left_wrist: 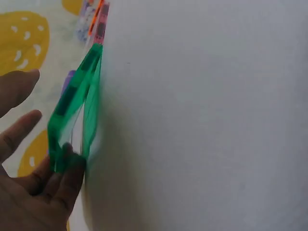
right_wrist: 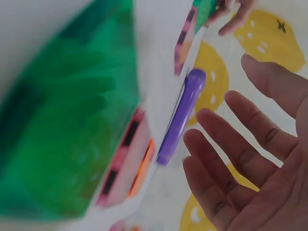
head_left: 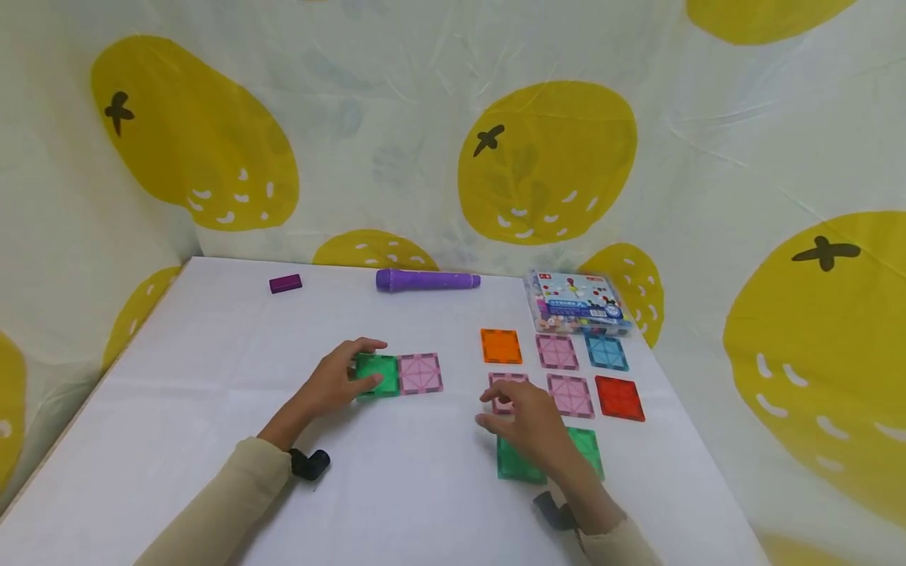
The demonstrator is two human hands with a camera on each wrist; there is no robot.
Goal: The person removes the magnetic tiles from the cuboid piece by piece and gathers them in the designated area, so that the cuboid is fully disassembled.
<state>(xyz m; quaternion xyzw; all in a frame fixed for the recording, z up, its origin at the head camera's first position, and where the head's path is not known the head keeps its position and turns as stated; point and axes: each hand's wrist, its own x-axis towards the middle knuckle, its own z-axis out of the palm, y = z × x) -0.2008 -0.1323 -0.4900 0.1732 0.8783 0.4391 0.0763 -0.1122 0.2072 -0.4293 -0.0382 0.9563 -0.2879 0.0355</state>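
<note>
My left hand (head_left: 331, 381) is at a translucent green square tile (head_left: 378, 373), which lies edge to edge with a pink square tile (head_left: 421, 383). In the left wrist view, lower fingertips (left_wrist: 74, 168) touch the green tile's border, while the thumb and another finger stand clear of it. My right hand (head_left: 531, 420) hovers, fingers loosely spread and holding nothing, over the tile group at right. Beneath it, a pink tile (head_left: 513, 379) and two green tiles (head_left: 520, 464) are partly hidden. A large blurred green tile (right_wrist: 72, 120) fills the right wrist view's left side.
Orange (head_left: 501, 346), pink (head_left: 557, 351), blue (head_left: 605, 351), pink (head_left: 570, 395) and red (head_left: 620, 398) tiles lie at right. Behind them rests a clear box (head_left: 576, 303). A purple microphone-shaped object (head_left: 428, 281) and a dark magenta block (head_left: 285, 284) lie along the white table's (head_left: 212, 346) back.
</note>
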